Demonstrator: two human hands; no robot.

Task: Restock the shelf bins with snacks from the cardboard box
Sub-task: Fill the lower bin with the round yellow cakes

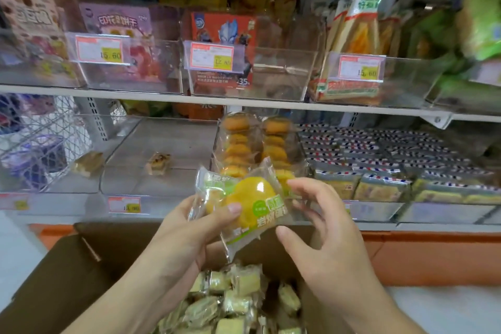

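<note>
My left hand (189, 230) grips two clear-wrapped yellow cakes (244, 198) with green labels, thumb on the front one, just above the open cardboard box (81, 266). My right hand (320, 222) hovers beside them on the right with fingers spread; its fingertips come close to the wrapper's right edge, and whether they touch it is unclear. The box holds several small wrapped pale snacks (233, 304). Straight ahead, a clear shelf bin (260, 144) holds several similar golden cakes.
To the left, a nearly bare clear bin (162, 179) holds one small wrapped cake (158, 163); another lies further left (88, 163). Striped-wrapped snacks (379, 165) fill the bins on the right. The upper shelf carries boxed biscuits and sandwiches in clear bins with price tags.
</note>
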